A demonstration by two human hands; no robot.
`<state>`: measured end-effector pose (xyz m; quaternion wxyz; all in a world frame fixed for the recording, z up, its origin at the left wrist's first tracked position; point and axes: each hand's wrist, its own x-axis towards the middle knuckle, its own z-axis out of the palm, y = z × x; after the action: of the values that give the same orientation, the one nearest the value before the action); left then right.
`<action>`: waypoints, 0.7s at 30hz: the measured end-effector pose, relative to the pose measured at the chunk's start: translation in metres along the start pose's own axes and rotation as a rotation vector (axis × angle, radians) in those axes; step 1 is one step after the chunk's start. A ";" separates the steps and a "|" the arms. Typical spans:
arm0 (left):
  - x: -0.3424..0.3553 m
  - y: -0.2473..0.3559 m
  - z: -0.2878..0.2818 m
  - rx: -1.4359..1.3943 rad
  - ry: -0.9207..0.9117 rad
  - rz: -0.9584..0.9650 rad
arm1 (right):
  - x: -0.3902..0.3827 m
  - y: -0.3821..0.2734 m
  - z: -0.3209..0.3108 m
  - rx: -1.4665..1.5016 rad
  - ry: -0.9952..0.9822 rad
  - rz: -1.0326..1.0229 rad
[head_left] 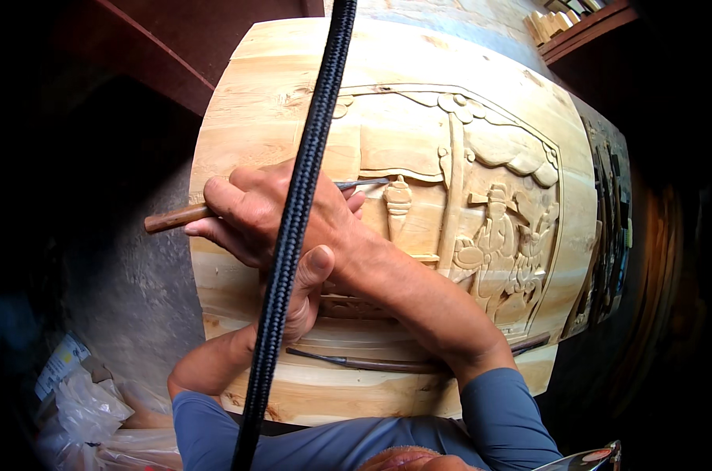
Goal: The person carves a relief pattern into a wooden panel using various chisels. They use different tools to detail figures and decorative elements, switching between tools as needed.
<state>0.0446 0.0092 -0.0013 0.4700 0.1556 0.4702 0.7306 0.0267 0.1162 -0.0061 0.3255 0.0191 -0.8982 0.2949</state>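
Note:
My right hand is closed around the wooden handle of a carving chisel. The chisel's narrow metal blade points right, its tip beside a carved lantern-like shape on a pale wood panel. Crossing beneath my right wrist, my left hand is partly hidden. Its thumb lies by the right wrist, and fingertips curl up beside the blade. The panel bears a relief of drapery, a post and robed figures. Another long chisel lies along the near part of the panel, partly under my right arm.
A black braided cable hangs across the view. Several dark tools lie on a board to the right. Clear plastic bags sit at lower left, and wood pieces at the far right.

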 end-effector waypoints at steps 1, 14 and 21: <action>0.000 0.001 0.000 -0.002 0.000 0.000 | 0.000 0.001 -0.001 0.016 0.013 0.004; 0.001 -0.007 -0.021 -0.196 -0.106 0.021 | 0.004 -0.001 -0.007 0.073 -0.094 0.060; 0.001 0.000 -0.013 -0.120 -0.048 -0.059 | 0.000 0.000 -0.007 0.076 -0.092 0.069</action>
<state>0.0355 0.0031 -0.0082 0.5109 0.1309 0.4184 0.7394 0.0305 0.1196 -0.0020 0.2725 0.0143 -0.9004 0.3388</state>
